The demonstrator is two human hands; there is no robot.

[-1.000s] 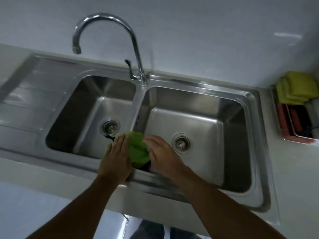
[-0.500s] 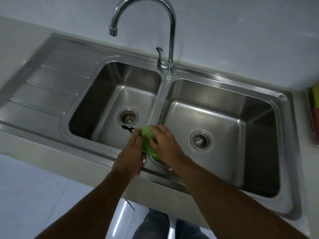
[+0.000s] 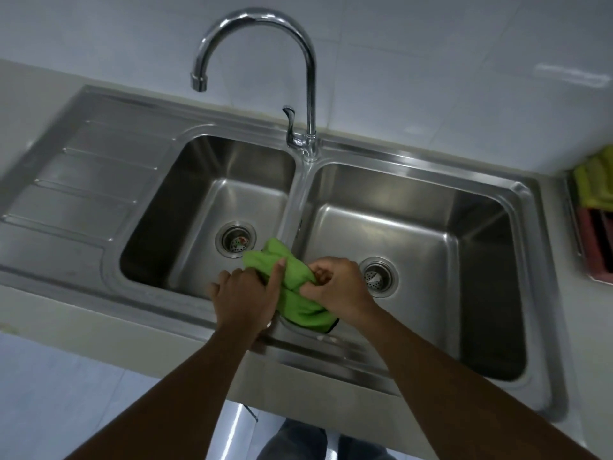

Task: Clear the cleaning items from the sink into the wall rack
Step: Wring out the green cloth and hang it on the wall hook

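Note:
A crumpled green cloth (image 3: 292, 287) with a dark edge is bunched between both my hands over the divider of the double steel sink (image 3: 298, 194). My left hand (image 3: 245, 293) grips the cloth's left side, forefinger stretched over it. My right hand (image 3: 338, 287) pinches its right side with closed fingers. Both basins look bare apart from their drain strainers. The wall rack (image 3: 593, 234) shows at the far right edge, holding yellow-green cloths (image 3: 593, 180) above something red.
A tall curved tap (image 3: 308, 94) rises behind the divider, spout over the left basin. A ribbed draining board (image 3: 83, 187) lies left of the basins. White tiled wall behind; pale counter edge in front; floor and my legs below.
The cloth has gone from flat under my hands to bunched up and then gripped by both, lifted slightly over the divider. The view swung left, then back right, showing the rack again.

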